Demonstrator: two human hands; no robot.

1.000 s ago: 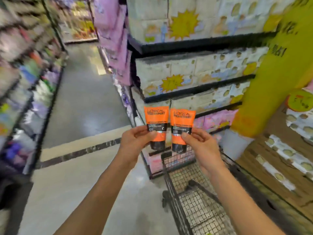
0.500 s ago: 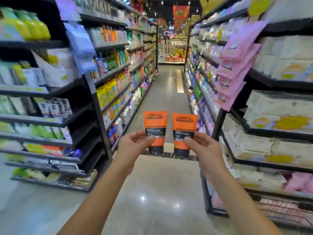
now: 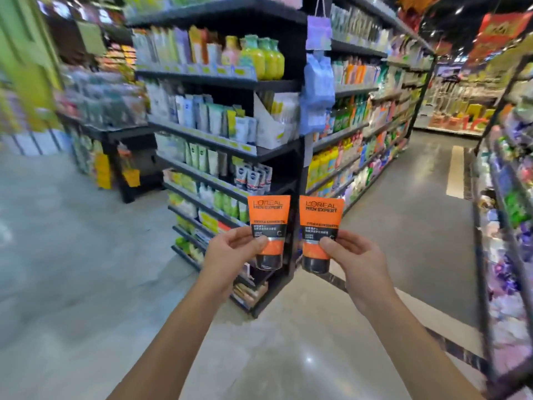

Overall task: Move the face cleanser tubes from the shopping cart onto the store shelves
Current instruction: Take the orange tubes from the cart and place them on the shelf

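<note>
With both arms stretched forward, the left hand (image 3: 230,249) pinches one orange tube (image 3: 268,226) and the right hand (image 3: 356,255) another tube (image 3: 320,229), caps down, side by side before the shelves (image 3: 225,145), whose goods look blurred.

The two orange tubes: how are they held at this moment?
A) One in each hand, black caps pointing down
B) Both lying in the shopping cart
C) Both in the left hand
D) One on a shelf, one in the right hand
A: the left hand pinches the left tube and the right hand pinches the right tube, each with its black cap at the bottom.
</note>
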